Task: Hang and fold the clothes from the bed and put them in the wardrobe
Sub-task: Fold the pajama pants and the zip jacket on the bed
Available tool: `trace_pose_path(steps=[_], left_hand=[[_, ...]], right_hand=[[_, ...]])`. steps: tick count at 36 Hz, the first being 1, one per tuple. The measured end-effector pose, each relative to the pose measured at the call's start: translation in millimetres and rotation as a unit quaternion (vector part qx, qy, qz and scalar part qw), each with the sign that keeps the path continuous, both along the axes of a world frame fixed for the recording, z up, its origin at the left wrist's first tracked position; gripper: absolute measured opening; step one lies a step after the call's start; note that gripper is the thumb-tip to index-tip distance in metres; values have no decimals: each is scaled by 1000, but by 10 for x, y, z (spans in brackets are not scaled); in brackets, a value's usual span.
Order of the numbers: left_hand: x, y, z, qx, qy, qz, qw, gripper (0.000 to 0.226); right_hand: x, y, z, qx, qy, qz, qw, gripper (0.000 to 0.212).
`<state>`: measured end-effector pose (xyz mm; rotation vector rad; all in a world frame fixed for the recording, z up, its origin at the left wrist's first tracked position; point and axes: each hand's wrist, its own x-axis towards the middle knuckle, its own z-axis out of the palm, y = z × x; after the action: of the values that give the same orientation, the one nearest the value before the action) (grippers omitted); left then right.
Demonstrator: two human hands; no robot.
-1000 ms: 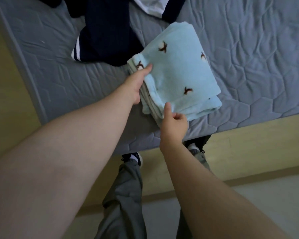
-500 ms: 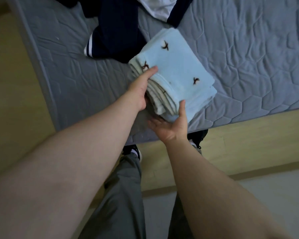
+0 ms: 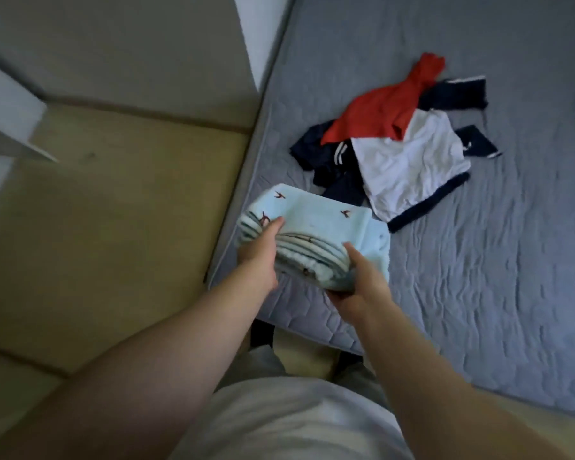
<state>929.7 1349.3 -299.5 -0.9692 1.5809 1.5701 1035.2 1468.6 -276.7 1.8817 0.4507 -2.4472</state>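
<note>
while the folded blue cloth (image 3: 322, 220) sits between both hands at the near corner of the bed (image 3: 478, 277), the step in hand looks like lifting it off to carry to the wardrobe. the left hand (image 3: 258, 257) grips its left end, thumb on top and fingers tucked under out of sight. the right hand (image 3: 359, 287) cups the right end from below, thumb pressed on the layered edge. so both sets of fingers are clamped on the cloth. whether its underside touches the bed i cannot tell. to do this well, i'd squeeze evenly from both ends and hold the bundle level, since the stacked layers face the person and could slide or fan open if one side sags. farther up the bed lies a loose heap, well apart: a red top (image 3: 379, 111), a white garment (image 3: 412, 157) and navy pieces (image 3: 312, 151), none folded yet.
</note>
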Motion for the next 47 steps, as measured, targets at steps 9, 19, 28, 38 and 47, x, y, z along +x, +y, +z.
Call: trace_pose_path(steps=[9, 19, 28, 38, 47], left_hand=[[-212, -1234, 1095, 77, 131, 269, 951, 57], [-629, -3264, 2264, -87, 412, 309, 853, 64], [-1389, -5055, 3047, -206, 507, 236, 803, 63], [-2329, -6166, 3816, -181, 578, 211, 767, 50], [-3535, -7144, 4332, -178, 619, 211, 735, 49]], right_hand=[[-646, -955, 923, 70, 110, 227, 965, 50], [-1430, -2732, 1427, 62, 171, 556, 811, 45], [-2843, -4406, 1909, 233, 274, 578, 733, 79], [-4439, -5646, 2686, 249, 436, 552, 666, 79], [-6045, -6378, 3325, 190, 563, 577, 560, 59]])
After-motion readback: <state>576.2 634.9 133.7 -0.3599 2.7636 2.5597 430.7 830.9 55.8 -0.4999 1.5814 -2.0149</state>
